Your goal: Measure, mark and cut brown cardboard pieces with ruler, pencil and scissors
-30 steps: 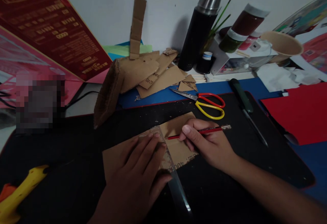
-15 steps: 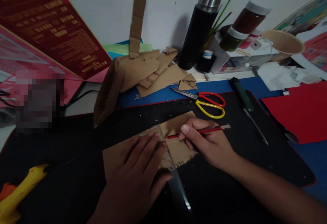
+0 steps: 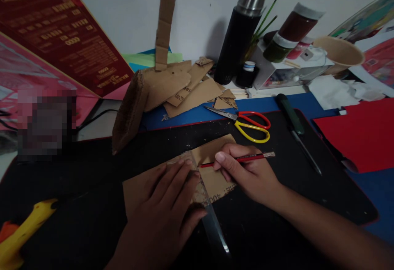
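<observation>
A flat piece of brown cardboard [image 3: 212, 151] with printed characters along its near edge lies on the black mat [image 3: 101, 237]. Across it runs a clear ruler [image 3: 215, 229], whose near end sticks out over the mat. My left hand [image 3: 168, 204] lies flat with stretched fingers, pressing on the cardboard and the ruler's left edge. In my right hand [image 3: 246, 171] is a red and black pencil [image 3: 250, 157], pinched between thumb and fingers. Its tip is at the cardboard close to the ruler's right edge. My left palm hides part of the cardboard.
Scissors [image 3: 246, 123] with red and yellow handles lie beyond the cardboard. A green-handled pointed tool [image 3: 297, 132] rests to the right, a yellow-handled tool [image 3: 27, 231] at the left. Cardboard scraps [image 3: 197, 95], a black thermos [image 3: 238, 40] and paint jars [image 3: 292, 30] stand behind.
My right hand and the pencil have shifted very slightly left, the tip staying beside the ruler. The whole view has moved a little; my left hand stays in place.
</observation>
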Demonstrator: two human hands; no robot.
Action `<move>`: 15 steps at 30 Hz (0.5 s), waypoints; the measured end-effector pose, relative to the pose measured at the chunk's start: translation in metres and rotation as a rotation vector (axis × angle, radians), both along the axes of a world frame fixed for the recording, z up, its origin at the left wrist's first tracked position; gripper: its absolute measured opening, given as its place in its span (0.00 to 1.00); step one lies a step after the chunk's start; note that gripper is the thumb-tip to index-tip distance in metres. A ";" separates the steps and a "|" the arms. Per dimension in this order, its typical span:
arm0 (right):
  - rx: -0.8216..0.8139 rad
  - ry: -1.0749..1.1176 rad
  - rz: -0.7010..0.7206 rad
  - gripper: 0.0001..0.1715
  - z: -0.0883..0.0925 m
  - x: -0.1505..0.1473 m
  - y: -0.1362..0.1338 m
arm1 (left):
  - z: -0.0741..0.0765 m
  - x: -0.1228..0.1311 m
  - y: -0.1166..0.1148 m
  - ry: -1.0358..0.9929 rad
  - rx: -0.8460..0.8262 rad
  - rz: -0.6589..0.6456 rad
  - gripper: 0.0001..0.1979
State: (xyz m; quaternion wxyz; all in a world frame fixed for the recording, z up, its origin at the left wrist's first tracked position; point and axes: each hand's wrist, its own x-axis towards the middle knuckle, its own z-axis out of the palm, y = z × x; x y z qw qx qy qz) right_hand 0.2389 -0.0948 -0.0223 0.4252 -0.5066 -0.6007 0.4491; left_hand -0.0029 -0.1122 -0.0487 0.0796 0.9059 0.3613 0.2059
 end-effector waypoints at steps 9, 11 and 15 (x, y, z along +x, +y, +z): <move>0.004 -0.010 -0.005 0.22 0.001 -0.001 0.000 | 0.001 0.000 0.000 -0.012 0.018 0.006 0.20; -0.002 -0.003 -0.007 0.22 0.000 -0.001 -0.001 | 0.001 -0.001 0.000 -0.009 0.015 0.009 0.20; -0.004 -0.008 -0.015 0.22 0.000 0.000 0.000 | 0.001 -0.002 0.000 0.013 0.023 -0.011 0.20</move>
